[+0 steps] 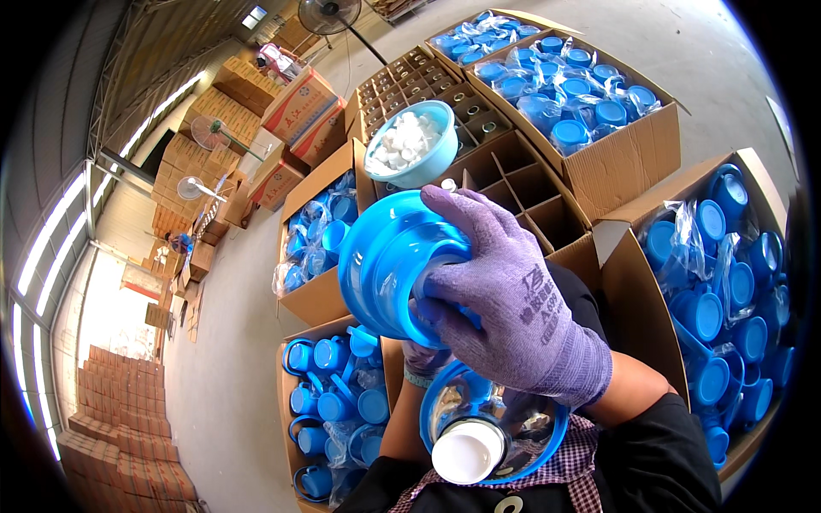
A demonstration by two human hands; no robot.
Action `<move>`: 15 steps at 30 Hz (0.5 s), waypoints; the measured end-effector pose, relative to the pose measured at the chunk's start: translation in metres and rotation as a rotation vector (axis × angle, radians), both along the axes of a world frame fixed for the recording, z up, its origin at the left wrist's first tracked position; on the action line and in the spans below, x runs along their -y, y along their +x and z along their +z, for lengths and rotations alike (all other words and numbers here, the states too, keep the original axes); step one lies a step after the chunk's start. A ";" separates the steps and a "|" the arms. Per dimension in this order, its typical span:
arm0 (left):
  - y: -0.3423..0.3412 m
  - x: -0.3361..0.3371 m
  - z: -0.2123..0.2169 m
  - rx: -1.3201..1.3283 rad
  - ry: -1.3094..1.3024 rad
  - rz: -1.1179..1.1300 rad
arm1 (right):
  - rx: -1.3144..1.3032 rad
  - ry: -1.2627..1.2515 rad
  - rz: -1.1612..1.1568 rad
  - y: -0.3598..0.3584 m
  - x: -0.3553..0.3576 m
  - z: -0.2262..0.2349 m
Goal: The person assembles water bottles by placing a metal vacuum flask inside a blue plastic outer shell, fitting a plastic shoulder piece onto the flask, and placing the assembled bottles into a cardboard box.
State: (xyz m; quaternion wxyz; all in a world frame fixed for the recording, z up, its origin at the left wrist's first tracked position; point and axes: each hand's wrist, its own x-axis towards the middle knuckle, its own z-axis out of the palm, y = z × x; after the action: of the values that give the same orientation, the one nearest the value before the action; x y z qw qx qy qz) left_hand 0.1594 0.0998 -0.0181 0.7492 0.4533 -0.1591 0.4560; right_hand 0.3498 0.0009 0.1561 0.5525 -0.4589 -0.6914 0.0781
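Note:
My right hand, in a purple knit glove, grips a blue ringed plastic piece, hollow and stepped like a thermos shell part. Its thumb and fingers are hooked over the opening's rim. Below it, close to my body, is a shiny, blue-rimmed vessel that looks like a vacuum flask, with a white cap pointing toward me. Only the cuff and a small part of my gloved left hand show, behind the blue piece and above the vessel. Its fingers are hidden, so what it holds cannot be seen.
Ahead stands a blue basin of white caps on a divided carton with some filled cells. Open cartons of blue plastic parts surround me: left, lower left, far right and right. A stand fan is beyond.

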 end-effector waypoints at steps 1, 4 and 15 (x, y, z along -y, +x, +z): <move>0.000 0.000 0.000 -0.002 0.001 0.003 | 0.003 0.000 -0.007 0.000 0.000 0.000; 0.000 0.001 -0.001 0.002 0.004 0.006 | -0.001 0.001 -0.036 -0.002 -0.001 0.000; 0.003 0.000 -0.003 0.020 0.014 0.006 | -0.031 -0.026 0.046 -0.002 -0.004 0.000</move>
State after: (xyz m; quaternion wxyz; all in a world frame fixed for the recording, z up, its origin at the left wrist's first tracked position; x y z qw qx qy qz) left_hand 0.1620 0.0994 -0.0210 0.7429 0.4544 -0.1683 0.4618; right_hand 0.3473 0.0048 0.1563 0.5552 -0.4486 -0.6922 0.1069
